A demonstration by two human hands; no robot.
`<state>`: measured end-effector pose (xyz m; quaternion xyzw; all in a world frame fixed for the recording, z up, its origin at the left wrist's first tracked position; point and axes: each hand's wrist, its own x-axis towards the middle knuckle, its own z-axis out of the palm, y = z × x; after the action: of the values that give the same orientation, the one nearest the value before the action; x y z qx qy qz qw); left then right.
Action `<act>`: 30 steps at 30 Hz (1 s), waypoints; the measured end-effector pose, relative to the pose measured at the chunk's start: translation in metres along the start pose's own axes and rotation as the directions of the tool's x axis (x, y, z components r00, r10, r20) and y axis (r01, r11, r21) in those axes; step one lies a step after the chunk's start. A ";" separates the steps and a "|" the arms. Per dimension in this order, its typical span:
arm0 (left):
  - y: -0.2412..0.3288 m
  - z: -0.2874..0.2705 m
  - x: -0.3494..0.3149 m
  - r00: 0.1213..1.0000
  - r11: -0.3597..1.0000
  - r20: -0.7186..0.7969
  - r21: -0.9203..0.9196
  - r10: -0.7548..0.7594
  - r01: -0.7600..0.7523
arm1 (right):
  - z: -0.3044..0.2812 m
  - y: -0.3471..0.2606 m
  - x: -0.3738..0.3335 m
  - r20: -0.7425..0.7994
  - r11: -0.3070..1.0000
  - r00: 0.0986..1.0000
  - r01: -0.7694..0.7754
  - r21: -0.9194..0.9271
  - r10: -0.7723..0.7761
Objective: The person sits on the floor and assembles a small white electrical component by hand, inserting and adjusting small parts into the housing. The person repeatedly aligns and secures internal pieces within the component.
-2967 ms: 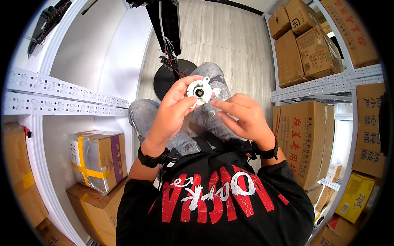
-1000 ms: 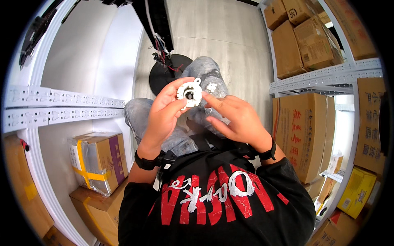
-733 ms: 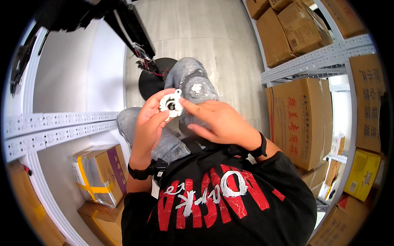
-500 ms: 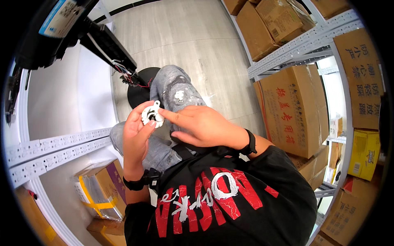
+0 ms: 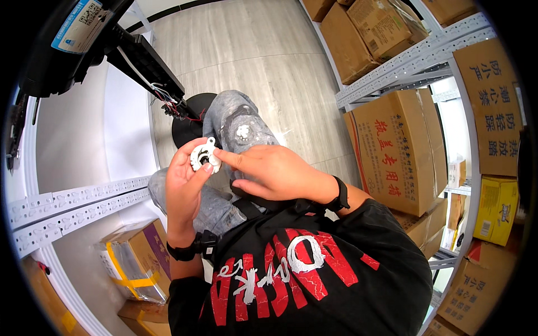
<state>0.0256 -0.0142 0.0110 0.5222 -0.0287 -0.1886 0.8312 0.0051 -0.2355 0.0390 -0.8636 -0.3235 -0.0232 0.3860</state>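
Note:
My left hand (image 5: 186,178) grips a small round white plastic part (image 5: 197,158) between thumb and fingers, above my lap. The part has a dark opening in its middle, a notched rim and a looped tab on its far side. My right hand (image 5: 274,169) reaches in from the right. Its index finger is stretched out, with the tip touching the part's right side near the tab. The right thumb stands apart, and nothing shows in that hand; its other fingers are partly hidden.
A black machine arm with loose wires (image 5: 159,89) stands at the far left, over a round black base (image 5: 190,126). Metal shelving (image 5: 78,204) runs along the left, holding a taped box (image 5: 131,260). On the right, racks hold cardboard boxes (image 5: 386,151) and a yellow box (image 5: 496,210).
The view has shifted slightly. Both hands keep nearly the same pose, with the right index fingertip still on the white part.

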 end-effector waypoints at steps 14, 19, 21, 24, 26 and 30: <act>-0.002 -0.012 0.001 0.999 0.999 -0.028 0.030 0.032 -0.032 | -0.021 0.034 0.007 -0.082 0.931 0.927 -0.363 0.039 0.365; -0.004 -0.018 0.001 1.000 0.999 -0.015 0.031 0.009 -0.009 | -0.011 0.070 0.006 -0.062 0.923 0.939 -0.345 -0.170 0.340; -0.005 -0.020 0.002 1.000 1.000 -0.009 0.027 -0.004 0.004 | -0.005 0.077 0.009 -0.015 0.920 0.931 -0.363 -0.145 0.365; -0.006 -0.021 0.003 1.000 0.999 -0.010 0.022 -0.029 0.029 | 0.008 0.096 0.011 0.009 0.931 0.940 -0.335 -0.145 0.340; -0.009 -0.022 0.004 0.999 0.998 -0.003 0.030 -0.053 0.053 | 0.015 0.106 0.009 0.007 0.938 0.951 -0.305 -0.163 0.310; -0.011 -0.024 0.004 0.998 0.998 0.010 0.027 -0.065 0.064 | 0.024 0.115 0.009 0.011 0.946 0.959 -0.278 -0.164 0.283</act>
<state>0.0323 0.0011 -0.0101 0.5327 -0.0187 -0.2177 0.8176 0.0742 -0.2713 -0.0501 -0.9294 -0.2010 0.0208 0.3088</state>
